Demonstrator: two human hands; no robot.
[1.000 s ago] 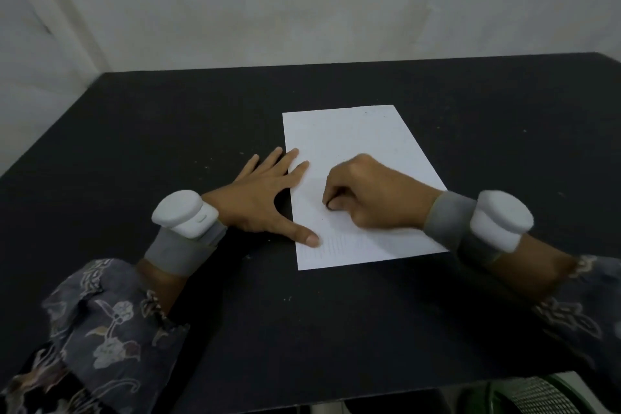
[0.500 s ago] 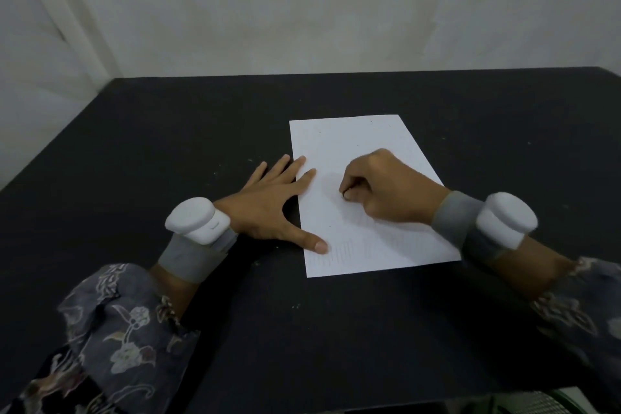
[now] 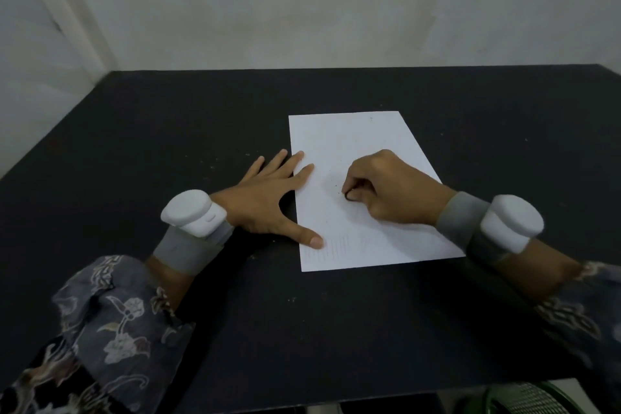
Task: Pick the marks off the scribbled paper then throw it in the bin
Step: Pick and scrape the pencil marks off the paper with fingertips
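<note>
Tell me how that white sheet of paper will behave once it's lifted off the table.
The paper lies thin and flat, so it will probably flop and bend if lifted by one edge. It looks light; the left hand presses its edge, which suggests it would slide on the table under the right hand.
</note>
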